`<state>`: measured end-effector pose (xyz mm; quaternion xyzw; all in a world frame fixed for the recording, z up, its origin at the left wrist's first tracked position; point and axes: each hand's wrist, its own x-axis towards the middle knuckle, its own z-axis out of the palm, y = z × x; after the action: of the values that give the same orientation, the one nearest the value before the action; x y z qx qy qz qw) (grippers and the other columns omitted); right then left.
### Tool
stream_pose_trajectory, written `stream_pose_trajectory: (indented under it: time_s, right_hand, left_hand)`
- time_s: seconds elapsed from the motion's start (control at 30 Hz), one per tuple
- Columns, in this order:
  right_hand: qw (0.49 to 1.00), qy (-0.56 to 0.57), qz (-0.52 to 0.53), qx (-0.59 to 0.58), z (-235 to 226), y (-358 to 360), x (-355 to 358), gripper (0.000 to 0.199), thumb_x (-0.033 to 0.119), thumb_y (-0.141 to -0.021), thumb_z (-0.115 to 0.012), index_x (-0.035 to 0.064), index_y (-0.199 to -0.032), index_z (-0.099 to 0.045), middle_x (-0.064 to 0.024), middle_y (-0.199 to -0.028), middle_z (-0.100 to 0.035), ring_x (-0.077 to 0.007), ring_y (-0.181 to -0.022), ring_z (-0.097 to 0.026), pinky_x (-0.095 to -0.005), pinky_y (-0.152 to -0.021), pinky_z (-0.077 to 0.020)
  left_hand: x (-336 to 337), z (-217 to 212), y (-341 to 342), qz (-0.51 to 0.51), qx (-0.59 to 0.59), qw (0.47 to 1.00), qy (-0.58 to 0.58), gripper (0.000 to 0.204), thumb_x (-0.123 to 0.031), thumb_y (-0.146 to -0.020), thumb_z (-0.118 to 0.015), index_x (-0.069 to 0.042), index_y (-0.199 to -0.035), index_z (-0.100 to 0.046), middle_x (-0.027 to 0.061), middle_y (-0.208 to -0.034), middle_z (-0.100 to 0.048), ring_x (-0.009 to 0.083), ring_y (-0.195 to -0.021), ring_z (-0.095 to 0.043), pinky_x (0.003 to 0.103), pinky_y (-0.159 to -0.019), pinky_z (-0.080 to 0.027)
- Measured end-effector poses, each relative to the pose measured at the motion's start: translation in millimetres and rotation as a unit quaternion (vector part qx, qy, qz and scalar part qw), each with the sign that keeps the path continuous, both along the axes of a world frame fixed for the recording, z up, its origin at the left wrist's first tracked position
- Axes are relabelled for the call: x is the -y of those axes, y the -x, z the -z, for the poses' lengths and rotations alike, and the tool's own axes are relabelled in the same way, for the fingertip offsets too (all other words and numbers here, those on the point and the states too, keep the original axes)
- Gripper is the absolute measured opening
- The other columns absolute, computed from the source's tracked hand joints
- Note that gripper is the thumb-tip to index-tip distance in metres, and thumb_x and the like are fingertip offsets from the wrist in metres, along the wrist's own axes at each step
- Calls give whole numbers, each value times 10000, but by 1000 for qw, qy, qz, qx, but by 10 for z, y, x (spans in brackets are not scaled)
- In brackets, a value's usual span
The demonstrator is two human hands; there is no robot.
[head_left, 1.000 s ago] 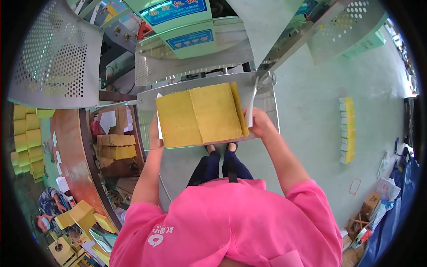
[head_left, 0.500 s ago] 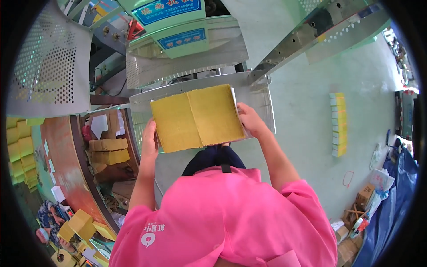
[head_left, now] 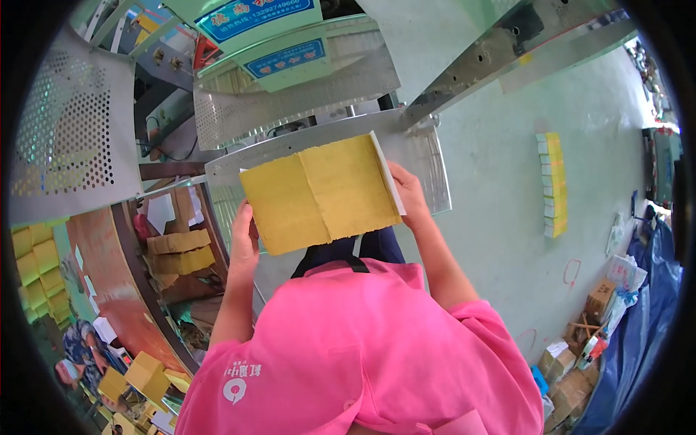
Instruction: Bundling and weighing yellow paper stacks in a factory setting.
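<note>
Between my two hands I hold a yellow paper bundle (head_left: 319,192) with a crease or seam down its middle. Its top face is rough and dull yellow, and a white edge shows along its right side. My left hand (head_left: 245,235) is closed on the bundle's left end, with its fingertips partly hidden. At the other end my right hand (head_left: 408,194) grips the right side, its fingers mostly under or behind the white edge. Beneath the bundle, and reaching beyond it, is a metal machine table (head_left: 428,159).
A machine with a shiny metal cover (head_left: 290,98) stands ahead. A perforated panel (head_left: 65,130) and reddish-brown table (head_left: 119,275) are at left, with a person (head_left: 83,348) by yellow blocks. A row of yellow-and-white bundles (head_left: 554,185) lies on the floor at right, near cartons (head_left: 569,395).
The bundle has shifted slightly left and down in view. It has tilted, so more of its white right edge shows. Both hands have kept their hold.
</note>
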<state>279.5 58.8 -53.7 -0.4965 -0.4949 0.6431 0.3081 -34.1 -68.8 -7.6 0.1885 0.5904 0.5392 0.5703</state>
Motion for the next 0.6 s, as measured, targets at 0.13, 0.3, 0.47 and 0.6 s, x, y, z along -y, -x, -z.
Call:
stream_pose_trajectory:
  time_s: [0.13,0.3,0.47,0.6]
  right_hand:
    - [986,87,29,-142,-328,-50,28,386,205,-985,-488,-23,-1291,-551,-82,-1238,-607,-167,-1140,-549,-305,-976,-420]
    - [993,69,3,-96,-383,-98,33,455,301,-956,-549,-17,-1280,-564,-102,-1228,-614,-185,-1155,-545,-309,-999,-404]
    - [988,116,-34,-98,-488,-133,12,468,278,-931,-572,-14,-1295,-552,-116,-1241,-610,-193,-1162,-552,-323,-997,-415]
    - [985,129,-35,-112,-484,-167,70,454,243,-927,-569,-14,-1301,-546,-116,-1238,-612,-194,-1156,-558,-322,-994,-419]
  left_hand:
    - [8,-19,-16,-16,-11,1000,1,455,-389,-960,-476,-49,-1258,-530,39,-1119,-606,125,-1014,-583,274,-839,-456]
    - [12,-44,-43,-23,-5,1000,0,438,-371,-967,-468,-47,-1254,-532,36,-1105,-612,121,-1004,-587,273,-832,-464]
    - [23,-53,-36,-41,5,999,-6,414,-327,-977,-467,-34,-1265,-523,37,-1116,-611,121,-1010,-586,273,-847,-462]
    - [51,-59,-92,-60,19,998,-10,405,-301,-975,-476,-25,-1270,-515,39,-1107,-613,116,-993,-592,263,-835,-466]
